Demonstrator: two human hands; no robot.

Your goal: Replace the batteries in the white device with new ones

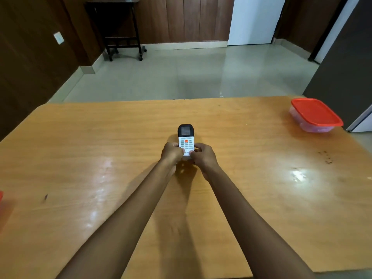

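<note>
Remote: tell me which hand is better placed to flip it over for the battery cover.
Right, narrowly. The remote faces buttons up. The right hand curls over its near end and face, so it could probably turn it over; the left hand grips only the left edge.

The room is bright and even, and the light seems to come from overhead. My desk (80,137) gives back white glare: one hard patch to the right of my arms, softer streaks to the left. The glossy floor (141,81) carries a pale sheen with a darker reflection in its middle. Soft shadows lie between my forearms and under my left hand (171,151) and right hand (203,156). The wide lens bows the desk's far edge and leans the walls outward. Everything is slightly soft; the remote (186,137) has smeared buttons, and the box (316,113) looks stretched
</note>
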